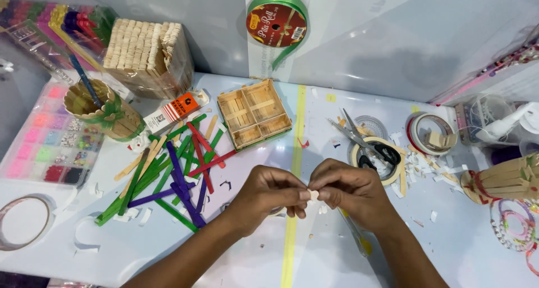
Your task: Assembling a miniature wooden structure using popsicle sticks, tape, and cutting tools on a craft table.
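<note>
My left hand point(268, 192) and my right hand point(351, 191) meet over the middle of the table, fingertips pinched together on a small pale piece point(313, 195), possibly tape or paper. Both hands grip it between thumb and fingers. Left of my hands lies a scatter of coloured craft sticks point(174, 176) in green, purple, red and plain wood. A square wooden stick tray point(254, 113) with compartments sits beyond them. Scissors point(365, 142) rest on a tape roll point(379, 156) just past my right hand.
A stick pen holder point(106, 111), a glue box point(177, 111), a bundle of plain sticks point(149, 55), a bead organiser point(50, 139) and a tape ring point(22, 220) stand left. A green ribbon spool point(277, 24) hangs behind. Another tape roll point(432, 133), a stick pot point(502, 181) and bead bracelets point(514, 223) are right.
</note>
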